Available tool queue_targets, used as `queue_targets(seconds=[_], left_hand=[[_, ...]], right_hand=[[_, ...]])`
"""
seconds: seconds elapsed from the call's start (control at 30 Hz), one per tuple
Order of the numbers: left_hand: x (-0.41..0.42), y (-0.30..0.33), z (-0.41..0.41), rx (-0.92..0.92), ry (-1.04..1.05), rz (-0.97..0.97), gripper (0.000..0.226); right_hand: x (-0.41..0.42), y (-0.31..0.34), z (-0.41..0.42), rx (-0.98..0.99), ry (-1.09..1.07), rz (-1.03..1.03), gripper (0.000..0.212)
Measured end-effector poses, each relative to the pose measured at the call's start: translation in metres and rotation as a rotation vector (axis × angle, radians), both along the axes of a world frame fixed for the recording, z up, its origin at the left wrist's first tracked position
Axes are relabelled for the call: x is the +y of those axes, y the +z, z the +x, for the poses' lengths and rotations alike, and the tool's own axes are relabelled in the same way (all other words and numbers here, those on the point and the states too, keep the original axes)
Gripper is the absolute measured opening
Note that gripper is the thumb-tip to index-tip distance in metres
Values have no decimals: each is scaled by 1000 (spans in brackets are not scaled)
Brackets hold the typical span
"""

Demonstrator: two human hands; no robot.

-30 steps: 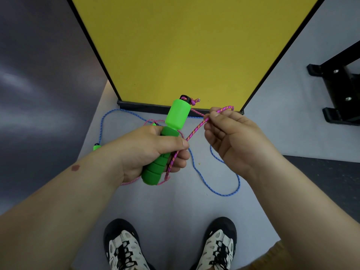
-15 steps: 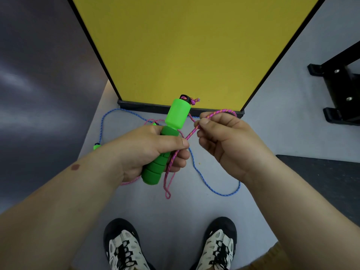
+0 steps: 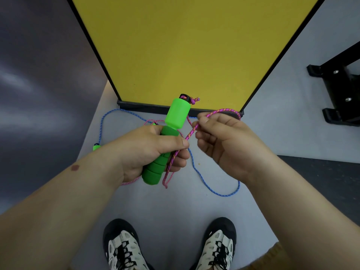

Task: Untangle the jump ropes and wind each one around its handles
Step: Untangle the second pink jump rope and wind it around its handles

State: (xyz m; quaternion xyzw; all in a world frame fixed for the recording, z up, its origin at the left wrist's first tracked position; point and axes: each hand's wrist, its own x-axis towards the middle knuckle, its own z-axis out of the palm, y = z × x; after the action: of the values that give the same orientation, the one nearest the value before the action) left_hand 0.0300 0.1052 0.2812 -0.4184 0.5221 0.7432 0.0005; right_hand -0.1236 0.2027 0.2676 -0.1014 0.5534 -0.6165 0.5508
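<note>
Rope slack shortened, loop drawn up toward the handle

Left hand (image 3: 148,151) stays wrapped tight around the green handle (image 3: 165,141), thumb clamping a strand of the pink rope (image 3: 190,132) against the foam. A small pink loop that half a second ago dangled lower now hangs just under the handle's butt at six o'clock. Right hand (image 3: 224,141), at three o'clock from the handle, has slid closer and pinches the pink rope between thumb and forefinger. That reads as one winding turn being set up. Blue rope (image 3: 214,190) lies loose on the floor (image 3: 175,207) beneath, from nine to four o'clock, untouched.
</note>
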Motion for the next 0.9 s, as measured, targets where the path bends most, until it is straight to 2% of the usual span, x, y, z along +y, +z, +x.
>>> queue_targets(seconds=[0.1, 0.17, 0.53, 0.63, 0.73, 0.9], left_hand=[[-1, 0, 0, 10, 2, 8, 7], [-1, 0, 0, 6, 0, 4, 7], [-1, 0, 1, -2, -17, 4, 7], [-1, 0, 1, 6, -19, 0, 7], [-1, 0, 1, 18, -22, -1, 7], [0, 0, 1, 26, -18, 0, 7]], right_hand=[[1, -2, 7, 47, 141, 21, 8], [1, -2, 9, 72, 149, 31, 9], [-3, 2, -11, 48, -243, 7, 7], [-2, 1, -13, 28, -279, 12, 6], [-2, 1, -9, -8, -194, 15, 5], [1, 0, 5, 12, 100, 16, 9]])
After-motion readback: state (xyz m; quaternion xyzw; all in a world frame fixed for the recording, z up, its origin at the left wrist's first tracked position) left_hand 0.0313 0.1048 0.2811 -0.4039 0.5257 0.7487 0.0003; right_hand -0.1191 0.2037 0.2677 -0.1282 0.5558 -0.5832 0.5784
